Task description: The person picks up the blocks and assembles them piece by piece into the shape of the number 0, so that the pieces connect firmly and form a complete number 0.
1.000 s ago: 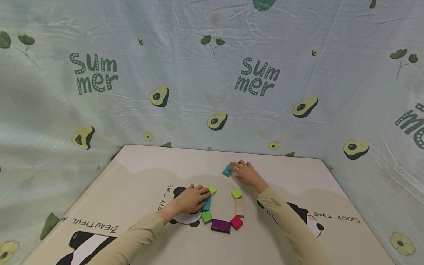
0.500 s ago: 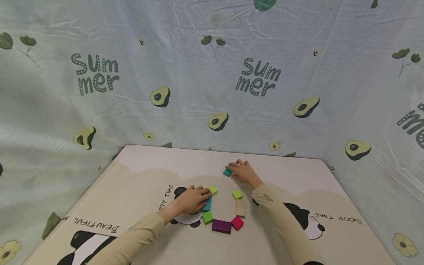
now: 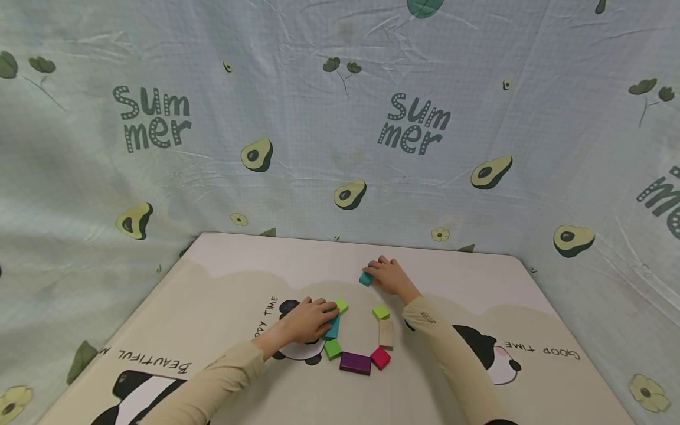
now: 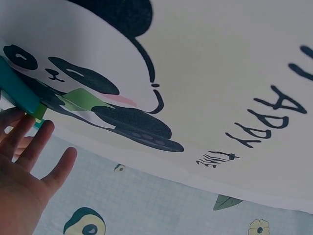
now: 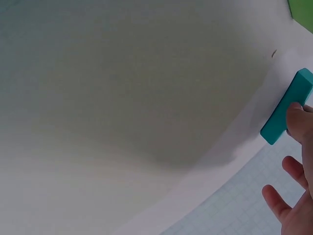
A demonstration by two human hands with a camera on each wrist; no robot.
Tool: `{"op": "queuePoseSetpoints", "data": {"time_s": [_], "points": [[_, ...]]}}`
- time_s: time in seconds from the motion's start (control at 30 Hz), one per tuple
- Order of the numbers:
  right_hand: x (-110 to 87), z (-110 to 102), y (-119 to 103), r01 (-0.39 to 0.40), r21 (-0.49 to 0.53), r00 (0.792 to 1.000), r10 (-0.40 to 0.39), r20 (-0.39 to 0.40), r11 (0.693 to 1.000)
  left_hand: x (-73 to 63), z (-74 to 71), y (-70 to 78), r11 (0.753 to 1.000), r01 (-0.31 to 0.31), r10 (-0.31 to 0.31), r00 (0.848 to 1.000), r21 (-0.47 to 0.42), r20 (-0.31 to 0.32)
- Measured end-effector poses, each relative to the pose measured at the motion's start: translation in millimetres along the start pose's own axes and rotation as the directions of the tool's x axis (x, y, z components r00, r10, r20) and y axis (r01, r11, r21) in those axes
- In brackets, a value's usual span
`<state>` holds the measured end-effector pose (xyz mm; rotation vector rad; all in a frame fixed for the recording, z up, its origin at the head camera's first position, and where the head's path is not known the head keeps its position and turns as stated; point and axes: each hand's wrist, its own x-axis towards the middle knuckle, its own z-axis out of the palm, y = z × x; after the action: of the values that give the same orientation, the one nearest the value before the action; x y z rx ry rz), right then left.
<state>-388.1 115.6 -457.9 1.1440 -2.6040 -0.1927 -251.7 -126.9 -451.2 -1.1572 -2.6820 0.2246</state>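
My right hand (image 3: 390, 276) pinches a teal block (image 3: 365, 278) between thumb and fingers, beyond the other blocks. In the right wrist view the thumb (image 5: 296, 120) lies across the long teal block's side, and two other fingers are spread away from it. My left hand (image 3: 310, 320) rests on a blue block (image 3: 332, 327), its fingers loosely extended and partly covering it. Their tips reach a lime green block (image 3: 342, 306) at its far end. In the left wrist view the fingertips (image 4: 46, 128) are beside the blue block (image 4: 19, 90). A green block (image 3: 333, 349) touches its near end.
A purple block (image 3: 355, 363), a red block (image 3: 380, 358), a plain wooden block (image 3: 385, 334) and another lime block (image 3: 381, 311) continue the U-shaped row. The panda-printed table (image 3: 255, 389) ends at a patterned cloth backdrop (image 3: 297, 177).
My right hand has taken hold of the teal block, turned it and drawn it slightly nearer. My left hand keeps its place on the blue block.
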Motion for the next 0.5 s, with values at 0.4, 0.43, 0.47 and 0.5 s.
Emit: {"op": "queuePoseSetpoints", "data": {"time_s": [0.4,0.43,0.47,0.5], "points": [[-5.1,-1.5,1.3,0.022,0.006,1.000,-0.022,-0.018,1.000,1.0,0.8,0.6,1.000,0.007,-0.007,1.000,0.002,0.017],[-5.6,-2.6,1.5,0.019,0.015,1.000,-0.019,-0.007,1.000,1.0,0.4,0.6,1.000,0.008,-0.008,1.000,0.001,0.018],[-6.0,-3.5,1.8,0.016,0.029,1.000,-0.016,0.004,0.999,1.0,0.5,0.6,1.000,0.009,-0.009,1.000,-0.001,0.018],[-6.3,-4.3,2.1,0.010,0.039,1.000,-0.011,0.019,0.999,1.1,0.5,0.5,1.000,0.010,-0.010,1.000,-0.004,0.018]]}}
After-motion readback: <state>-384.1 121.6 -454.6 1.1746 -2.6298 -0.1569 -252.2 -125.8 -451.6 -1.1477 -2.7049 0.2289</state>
